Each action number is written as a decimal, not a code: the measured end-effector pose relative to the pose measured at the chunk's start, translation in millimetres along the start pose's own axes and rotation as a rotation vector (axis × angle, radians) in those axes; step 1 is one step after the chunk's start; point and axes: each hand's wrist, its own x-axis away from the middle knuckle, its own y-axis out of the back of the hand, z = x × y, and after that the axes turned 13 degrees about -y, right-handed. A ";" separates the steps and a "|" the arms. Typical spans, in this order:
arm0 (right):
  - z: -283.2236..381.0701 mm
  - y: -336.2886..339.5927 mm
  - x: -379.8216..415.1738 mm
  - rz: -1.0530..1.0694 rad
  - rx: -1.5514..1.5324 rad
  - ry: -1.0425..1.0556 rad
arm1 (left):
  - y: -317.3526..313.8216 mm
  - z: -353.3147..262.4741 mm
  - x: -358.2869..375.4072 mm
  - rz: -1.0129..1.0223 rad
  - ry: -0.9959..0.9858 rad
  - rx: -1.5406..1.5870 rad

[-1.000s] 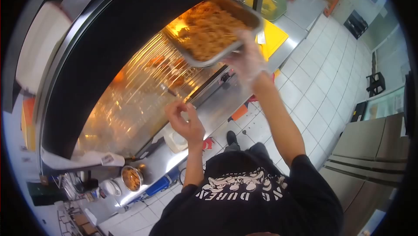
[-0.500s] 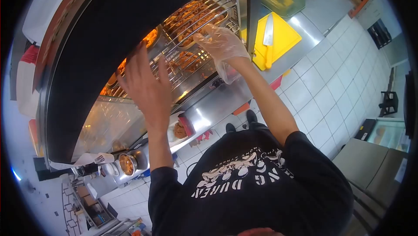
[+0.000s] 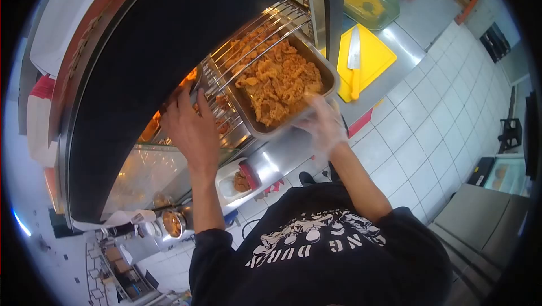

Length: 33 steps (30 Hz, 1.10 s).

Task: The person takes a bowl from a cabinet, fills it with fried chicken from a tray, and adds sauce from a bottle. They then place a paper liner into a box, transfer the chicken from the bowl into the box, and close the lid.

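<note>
A metal tray (image 3: 261, 132) of fried chicken (image 3: 279, 77) juts out of the display warmer over its front edge. In a clear plastic glove, my right hand (image 3: 324, 122) is blurred a little, its fingers closed on the tray's near right rim. My left hand (image 3: 192, 122) is bare and reaches into the warmer beside the wire rack (image 3: 217, 80), thumb and fingers apart. Its fingertips are close to a second metal pan (image 3: 197, 82), partly hidden behind the black top panel. More fried pieces show on the level below, lit orange.
A knife (image 3: 354, 60) with a yellow handle lies on a yellow cutting board (image 3: 372, 57) on the steel counter. Behind it is a clear container (image 3: 370, 1) with yellow contents. Lower left stand a white tray (image 3: 226, 186) with a brown piece and a round metal bowl (image 3: 172, 223).
The tray of chicken has slid out of the warmer toward me, with my right hand now at its rim. My left hand has shifted slightly, still inside the warmer.
</note>
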 end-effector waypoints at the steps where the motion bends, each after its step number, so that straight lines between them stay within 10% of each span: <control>1: -12.0 41.0 4.2 0.010 0.226 0.179 | 0.3 1.2 1.8 -0.014 0.011 -0.032; 9: 25.1 32.3 183.4 -0.403 0.012 0.385 | 2.0 20.4 28.3 -0.066 -0.112 0.165; 13: 27.8 -11.5 209.5 -0.160 -0.143 0.521 | 12.0 26.4 36.3 -0.022 -0.113 0.227; 18: 26.4 -20.4 149.7 -0.118 0.362 0.899 | 27.4 17.8 60.4 -0.140 -0.082 0.464; 25: 30.2 -120.8 55.7 0.167 0.237 0.375 | 11.2 14.9 165.3 -0.303 0.457 0.570; 27: 21.4 -125.3 40.6 -0.121 0.349 0.609 | -4.0 18.2 159.7 -0.385 0.489 0.711; 33: 18.1 -111.0 13.4 0.264 0.764 0.976 | -20.0 -4.4 141.2 -0.498 0.570 0.818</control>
